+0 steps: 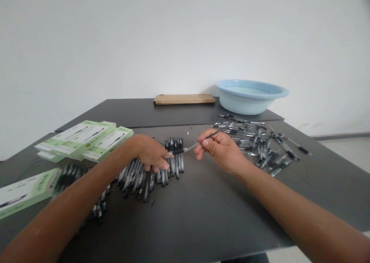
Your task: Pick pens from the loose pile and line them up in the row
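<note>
My left hand (pixel 152 153) is closed, its fingertips pinching a black pen piece (pixel 177 151) over a row of black pens (pixel 150 174) lying on the dark table (pixel 187 216). My right hand (pixel 219 147) is closed in a pinch on a thin pen refill (pixel 215 134) that slants up to the right. The refill's tip meets the black piece held by my left hand, between the two hands.
A scattered heap of pen parts (pixel 260 143) lies to the right. Green and white boxes (pixel 89 139) are stacked at the left, with another box (pixel 26 191) nearer. A light blue basin (pixel 250 96) and a brown envelope (pixel 185 99) sit at the back by the white wall.
</note>
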`<state>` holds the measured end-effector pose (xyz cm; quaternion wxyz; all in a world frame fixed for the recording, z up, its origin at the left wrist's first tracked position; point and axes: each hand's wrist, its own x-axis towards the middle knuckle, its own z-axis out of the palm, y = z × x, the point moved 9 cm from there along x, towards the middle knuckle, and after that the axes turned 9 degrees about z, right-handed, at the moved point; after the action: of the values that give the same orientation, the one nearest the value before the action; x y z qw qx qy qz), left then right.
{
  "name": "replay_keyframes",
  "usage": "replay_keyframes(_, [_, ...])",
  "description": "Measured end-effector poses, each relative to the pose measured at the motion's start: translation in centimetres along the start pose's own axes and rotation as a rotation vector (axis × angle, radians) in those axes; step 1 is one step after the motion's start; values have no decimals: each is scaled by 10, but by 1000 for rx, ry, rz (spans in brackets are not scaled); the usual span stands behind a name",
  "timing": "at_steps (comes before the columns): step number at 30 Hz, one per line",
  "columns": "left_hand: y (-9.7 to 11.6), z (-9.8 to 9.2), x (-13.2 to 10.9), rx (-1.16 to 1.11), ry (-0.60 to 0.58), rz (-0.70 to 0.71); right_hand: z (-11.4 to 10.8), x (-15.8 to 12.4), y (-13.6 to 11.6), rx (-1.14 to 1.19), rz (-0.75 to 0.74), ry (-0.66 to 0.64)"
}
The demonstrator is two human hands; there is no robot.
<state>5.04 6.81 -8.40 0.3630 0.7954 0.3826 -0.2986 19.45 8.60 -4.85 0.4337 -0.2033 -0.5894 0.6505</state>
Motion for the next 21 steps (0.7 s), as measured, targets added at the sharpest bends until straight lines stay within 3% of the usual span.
replay_keyframes(21, [0,0,1,11,9,6,-1,-1,-1,-23,5,18])
